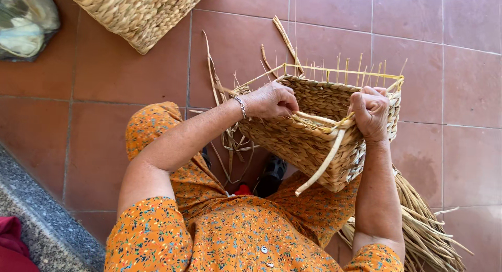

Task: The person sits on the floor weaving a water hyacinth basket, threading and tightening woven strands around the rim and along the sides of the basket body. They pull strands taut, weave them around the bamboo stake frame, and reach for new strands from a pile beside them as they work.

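A half-woven straw basket [293, 139] with a thin yellow frame rests on my lap, with loose strands sticking up from its rim. My left hand [272, 100], with a silver bracelet at the wrist, is closed on the basket's near rim and pinches a strand there. My right hand [370, 112] grips the right corner of the rim, fingers curled round a thick pale straw strand [321, 167] that hangs down the basket's side. I wear an orange flowered dress [230, 230].
A second woven basket [136, 13] lies at the top left on the red tile floor [444, 146]. A bundle of dry straw [423, 230] lies at my right side. A plastic bag [23, 24] sits in the top left corner, and a grey stone step [36, 220] runs at the lower left.
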Action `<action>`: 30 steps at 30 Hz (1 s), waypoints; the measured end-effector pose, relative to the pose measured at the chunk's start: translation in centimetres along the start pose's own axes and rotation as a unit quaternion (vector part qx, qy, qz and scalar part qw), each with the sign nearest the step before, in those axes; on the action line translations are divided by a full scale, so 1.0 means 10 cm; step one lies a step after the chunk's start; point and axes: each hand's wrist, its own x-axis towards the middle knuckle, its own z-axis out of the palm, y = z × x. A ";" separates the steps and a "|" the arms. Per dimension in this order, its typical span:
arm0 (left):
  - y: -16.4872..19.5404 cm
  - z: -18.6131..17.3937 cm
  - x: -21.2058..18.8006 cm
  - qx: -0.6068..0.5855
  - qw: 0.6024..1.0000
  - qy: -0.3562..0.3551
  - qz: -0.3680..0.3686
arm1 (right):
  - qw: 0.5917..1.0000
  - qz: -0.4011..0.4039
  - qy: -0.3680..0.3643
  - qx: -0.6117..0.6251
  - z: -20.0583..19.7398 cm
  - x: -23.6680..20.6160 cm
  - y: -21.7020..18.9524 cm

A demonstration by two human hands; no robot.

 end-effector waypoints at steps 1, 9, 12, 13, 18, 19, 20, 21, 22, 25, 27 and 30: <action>0.02 0.04 0.01 -0.061 0.997 -0.031 -0.030 | 1.000 0.005 0.003 0.006 -0.04 -0.04 0.01; 0.06 0.09 0.04 -0.022 0.996 -0.087 -0.014 | 0.999 -0.025 0.021 0.024 -0.01 -0.06 0.06; 0.03 0.10 0.02 0.021 0.994 -0.104 0.002 | 0.999 -0.021 0.016 0.025 0.03 -0.05 0.03; 0.02 0.11 0.02 0.042 0.993 -0.106 0.020 | 0.999 -0.017 0.013 0.025 0.03 -0.05 0.02; 0.00 0.21 -0.02 0.060 0.992 -0.108 0.020 | 0.999 -0.026 0.011 0.016 0.07 -0.06 -0.07; 0.00 0.22 -0.04 0.063 0.992 -0.105 0.013 | 0.999 -0.032 0.010 0.016 0.07 -0.05 -0.08; -0.01 0.23 -0.06 0.056 0.994 -0.090 0.007 | 0.999 -0.033 0.013 0.015 0.07 -0.05 -0.08; -0.02 0.23 -0.09 0.049 0.996 -0.073 0.001 | 0.999 -0.034 0.017 0.014 0.07 -0.04 -0.08; -0.04 0.22 -0.11 0.043 0.997 -0.056 -0.004 | 0.999 -0.036 0.021 0.012 0.07 -0.03 -0.08; -0.09 0.22 -0.15 0.021 0.999 -0.034 -0.033 | 0.999 -0.022 0.024 0.005 0.07 -0.01 -0.07; -0.14 0.22 -0.16 -0.006 0.999 -0.034 -0.033 | 0.999 -0.025 0.027 0.004 0.07 -0.01 -0.06; -0.18 0.26 -0.18 0.001 0.999 -0.028 0.023 | 0.999 -0.022 0.025 0.003 0.10 -0.01 -0.07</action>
